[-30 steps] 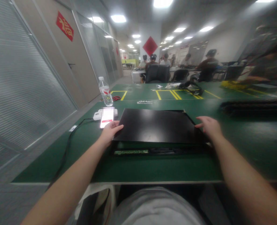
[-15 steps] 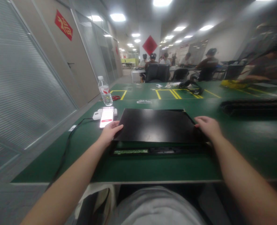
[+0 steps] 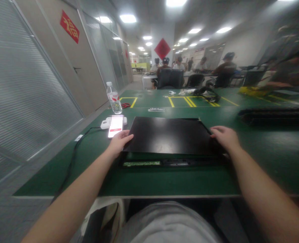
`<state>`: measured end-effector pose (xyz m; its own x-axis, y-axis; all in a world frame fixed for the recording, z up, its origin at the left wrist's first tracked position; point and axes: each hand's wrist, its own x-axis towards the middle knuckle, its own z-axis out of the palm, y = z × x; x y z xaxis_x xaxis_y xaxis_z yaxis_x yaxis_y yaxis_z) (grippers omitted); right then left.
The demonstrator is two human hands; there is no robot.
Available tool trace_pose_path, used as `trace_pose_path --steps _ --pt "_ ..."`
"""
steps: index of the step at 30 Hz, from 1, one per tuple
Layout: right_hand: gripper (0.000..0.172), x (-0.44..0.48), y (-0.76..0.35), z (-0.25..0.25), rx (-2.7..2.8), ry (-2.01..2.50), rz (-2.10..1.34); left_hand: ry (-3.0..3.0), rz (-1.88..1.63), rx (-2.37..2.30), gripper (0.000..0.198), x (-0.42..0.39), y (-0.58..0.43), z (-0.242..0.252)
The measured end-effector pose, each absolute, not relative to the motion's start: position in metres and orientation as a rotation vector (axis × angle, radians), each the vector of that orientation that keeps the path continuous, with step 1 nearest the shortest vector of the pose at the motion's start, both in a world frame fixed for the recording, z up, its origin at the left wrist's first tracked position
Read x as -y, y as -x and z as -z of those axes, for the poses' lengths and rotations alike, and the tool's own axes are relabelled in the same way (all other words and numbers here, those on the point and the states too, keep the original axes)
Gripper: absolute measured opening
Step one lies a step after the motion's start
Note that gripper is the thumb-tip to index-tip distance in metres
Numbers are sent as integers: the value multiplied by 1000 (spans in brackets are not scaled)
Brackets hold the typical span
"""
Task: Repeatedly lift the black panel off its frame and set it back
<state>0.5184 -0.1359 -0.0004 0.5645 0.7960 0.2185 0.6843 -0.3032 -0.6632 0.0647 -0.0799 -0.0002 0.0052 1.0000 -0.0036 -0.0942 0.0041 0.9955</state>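
Observation:
A flat black display panel [image 3: 164, 135] with a glossy face lies across the middle of the table in front of me. My left hand [image 3: 120, 141] pinches its left edge, thumb on top and fingers outside. At the panel's right side, my right hand [image 3: 223, 136] has its fingers closed on the edge; the fingertips are partly hidden, and a thin dark frame runs close by there. Just below the panel's near edge shows a black strip [image 3: 179, 162] of a frame, with a narrow green circuit board [image 3: 141, 163] at its left part.
A phone [image 3: 115, 126] leans by a white power strip [image 3: 105, 124] at left, near a water bottle [image 3: 114, 98] and red scissors [image 3: 125, 105]. Small white pieces [image 3: 156, 109] lie beyond the panel. Dark long parts [image 3: 275, 116] lie right; people sit at farther tables.

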Motion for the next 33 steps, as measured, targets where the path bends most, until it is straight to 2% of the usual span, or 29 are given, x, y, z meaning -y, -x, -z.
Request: trace_pose_path --steps 12,20,33 --pt "26 135 -521 1 1178 2079 -258 -1133 -1264 -1138 49 79 -64 1" --pt "23 136 -518 -2 1248 2108 -183 -1155 -1252 -1179 50 79 -64 1" --pt "29 132 -523 4 1316 2194 -117 -1207 -1220 -1183 55 75 -62 7"
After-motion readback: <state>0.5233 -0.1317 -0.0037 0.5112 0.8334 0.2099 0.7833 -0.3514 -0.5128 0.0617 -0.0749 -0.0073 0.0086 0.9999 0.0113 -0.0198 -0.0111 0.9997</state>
